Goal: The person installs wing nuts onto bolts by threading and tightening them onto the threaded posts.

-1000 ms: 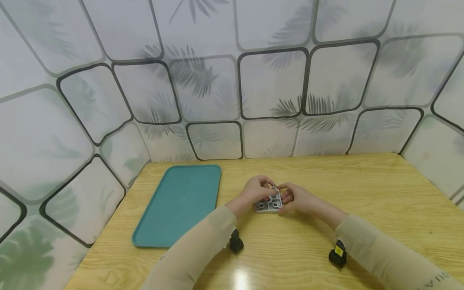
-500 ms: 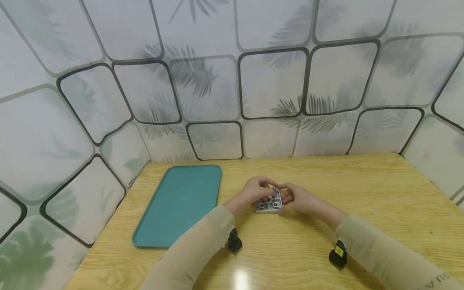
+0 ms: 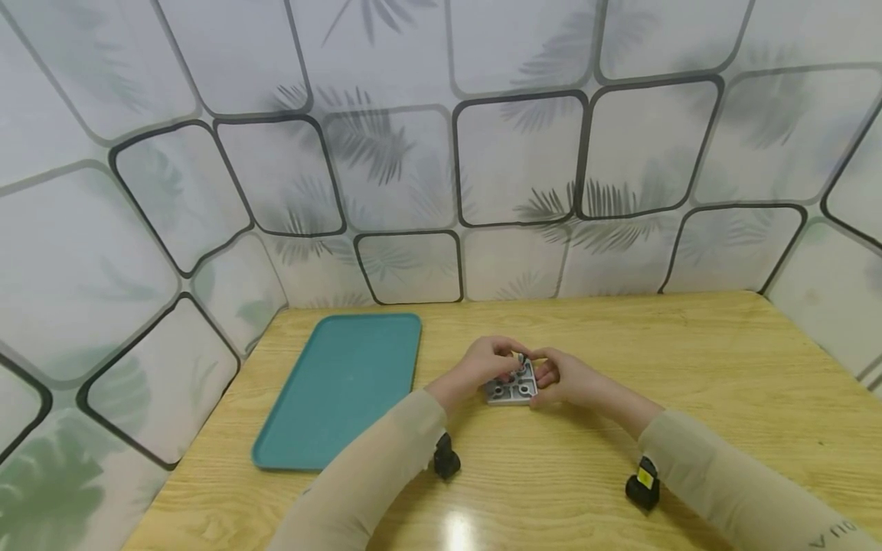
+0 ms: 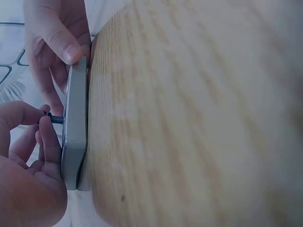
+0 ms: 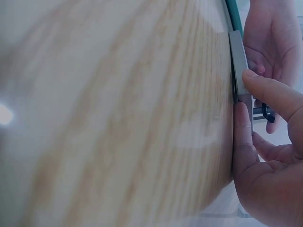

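Note:
A grey square plate (image 3: 511, 392) with ribs and round bosses on its upper face lies flat on the wooden table. From one of its far bosses a dark threaded screw (image 4: 57, 119) stands upright, its black head (image 5: 268, 113) loop-like in the right wrist view. My left hand (image 3: 485, 360) reaches over the plate and pinches that head between thumb and a finger. At the plate's right edge my right hand (image 3: 568, 376) holds on, thumb (image 5: 258, 81) at the near corner and fingers along the side. The left fingers partly cover the plate in the head view.
A teal tray (image 3: 338, 390) lies on the table (image 3: 696, 383) to the left of my hands. Patterned fabric (image 3: 517, 168) hangs behind the table and at both sides. Black wrist cameras hang under the left sleeve (image 3: 386, 451) and right sleeve (image 3: 723, 467).
The screw head shows a different side, so it seems to have turned in my left fingers. The left hand has shifted only slightly. Plate, right hand and tray stay put.

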Demonstrator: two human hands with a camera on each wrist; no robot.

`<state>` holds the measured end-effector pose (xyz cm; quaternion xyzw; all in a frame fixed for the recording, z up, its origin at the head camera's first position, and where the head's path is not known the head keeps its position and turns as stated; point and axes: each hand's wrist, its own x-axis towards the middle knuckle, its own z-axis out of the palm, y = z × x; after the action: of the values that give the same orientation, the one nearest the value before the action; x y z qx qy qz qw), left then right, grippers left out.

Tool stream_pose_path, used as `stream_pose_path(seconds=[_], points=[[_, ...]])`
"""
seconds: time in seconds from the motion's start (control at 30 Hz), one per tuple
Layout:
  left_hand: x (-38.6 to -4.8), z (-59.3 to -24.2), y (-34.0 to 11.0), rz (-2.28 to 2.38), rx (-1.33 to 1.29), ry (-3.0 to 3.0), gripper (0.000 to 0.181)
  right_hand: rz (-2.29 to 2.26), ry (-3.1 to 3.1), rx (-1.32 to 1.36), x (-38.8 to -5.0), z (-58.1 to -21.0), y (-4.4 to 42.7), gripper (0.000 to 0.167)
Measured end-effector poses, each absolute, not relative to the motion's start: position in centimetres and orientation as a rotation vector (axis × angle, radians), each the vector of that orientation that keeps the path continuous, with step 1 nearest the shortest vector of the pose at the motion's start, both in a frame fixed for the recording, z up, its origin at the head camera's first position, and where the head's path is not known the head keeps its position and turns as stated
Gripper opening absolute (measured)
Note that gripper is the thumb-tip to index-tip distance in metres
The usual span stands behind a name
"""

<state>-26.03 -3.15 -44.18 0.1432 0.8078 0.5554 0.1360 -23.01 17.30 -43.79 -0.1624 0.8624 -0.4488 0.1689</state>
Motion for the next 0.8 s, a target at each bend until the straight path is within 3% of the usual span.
stream_pose_path(seconds=[0.8], points=[[-25.9,-44.02,-3.28,1.598,0.446,2.351,0.024,-1.265,2.453,-0.446,-22.89,-43.58,17.18,0.088]])
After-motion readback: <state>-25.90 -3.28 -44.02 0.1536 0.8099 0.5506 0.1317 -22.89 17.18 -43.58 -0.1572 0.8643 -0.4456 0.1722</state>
